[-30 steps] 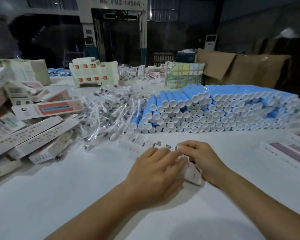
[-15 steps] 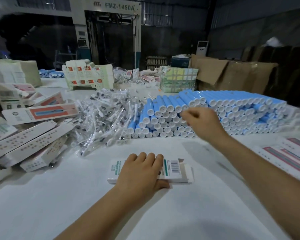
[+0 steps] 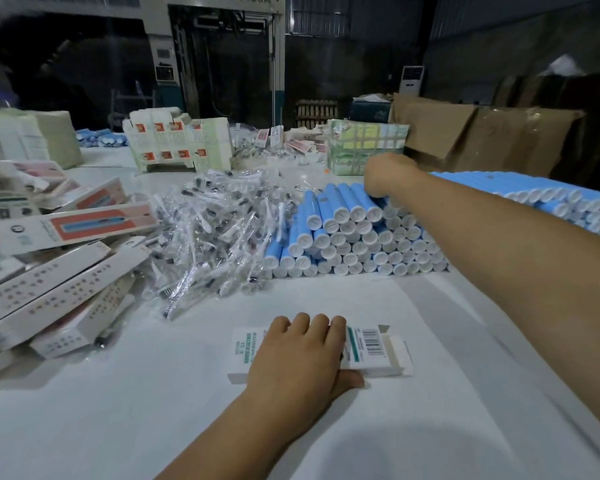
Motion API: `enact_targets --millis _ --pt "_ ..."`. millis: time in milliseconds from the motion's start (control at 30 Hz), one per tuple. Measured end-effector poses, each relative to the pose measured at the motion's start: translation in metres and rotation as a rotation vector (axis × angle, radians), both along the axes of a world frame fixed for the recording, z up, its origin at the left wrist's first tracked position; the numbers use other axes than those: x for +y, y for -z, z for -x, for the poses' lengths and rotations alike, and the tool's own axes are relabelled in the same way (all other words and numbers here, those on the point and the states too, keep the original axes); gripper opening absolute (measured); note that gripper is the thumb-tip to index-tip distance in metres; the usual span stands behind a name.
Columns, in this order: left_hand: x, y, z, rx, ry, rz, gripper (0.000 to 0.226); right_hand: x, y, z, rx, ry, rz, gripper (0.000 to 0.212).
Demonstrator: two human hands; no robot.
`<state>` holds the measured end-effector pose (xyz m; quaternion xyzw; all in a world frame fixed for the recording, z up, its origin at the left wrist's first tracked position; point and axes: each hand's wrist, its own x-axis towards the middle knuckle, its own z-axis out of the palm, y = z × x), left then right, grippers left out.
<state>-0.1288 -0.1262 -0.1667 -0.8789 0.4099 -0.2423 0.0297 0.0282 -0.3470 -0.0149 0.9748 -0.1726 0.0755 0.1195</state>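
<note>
A white carton (image 3: 378, 344) with a barcode and green print lies flat on the white table (image 3: 118, 410) in front of me, its right end flap open. My left hand (image 3: 302, 355) lies across its middle, fingers draped over the far edge and thumb against the near side, holding it in place. My right hand (image 3: 387, 176) reaches out onto the top left of a long stack of blue tubes (image 3: 343, 233) with white caps. Its fingers bend down onto the top tubes and are mostly hidden, so a grip is not visible.
A heap of clear-wrapped toothbrush heads (image 3: 215, 230) lies left of the tubes. Long white cartons (image 3: 49, 282) pile up at the left. Bundles of flat cartons (image 3: 177, 143) and a wrapped pack (image 3: 364, 147) stand farther back, brown cardboard (image 3: 482, 140) at the right.
My right hand left the carton and reached forward to the top of the tube stack. My left hand stayed across the carton, which now lies flat.
</note>
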Motion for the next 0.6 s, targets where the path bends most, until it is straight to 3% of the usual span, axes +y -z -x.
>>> enact_targets --millis 100,200,300,400,533,600 --pt "0.0 -0.007 0.003 0.129 -0.053 -0.021 0.073 0.0 -0.009 0.012 -0.139 -0.016 -0.129 0.013" --pt "0.0 -0.002 0.0 0.153 -0.108 0.027 0.081 -0.002 -0.015 0.044 -0.394 -0.114 -0.435 0.072" --pt "0.002 -0.001 -0.003 0.14 -0.188 0.081 0.079 -0.006 -0.006 0.098 -0.673 -0.253 -0.849 0.096" --pt "0.005 -0.002 -0.006 0.136 -0.259 0.102 0.077 -0.014 0.031 0.152 -0.863 -0.314 -1.229 0.095" --pt "0.005 -0.005 -0.005 0.146 -0.32 0.082 0.08 -0.004 0.098 0.19 -0.921 -0.191 -1.511 0.088" --pt "0.004 -0.005 -0.002 0.15 -0.323 0.073 0.082 0.004 0.121 0.195 -0.965 -0.122 -1.669 0.075"
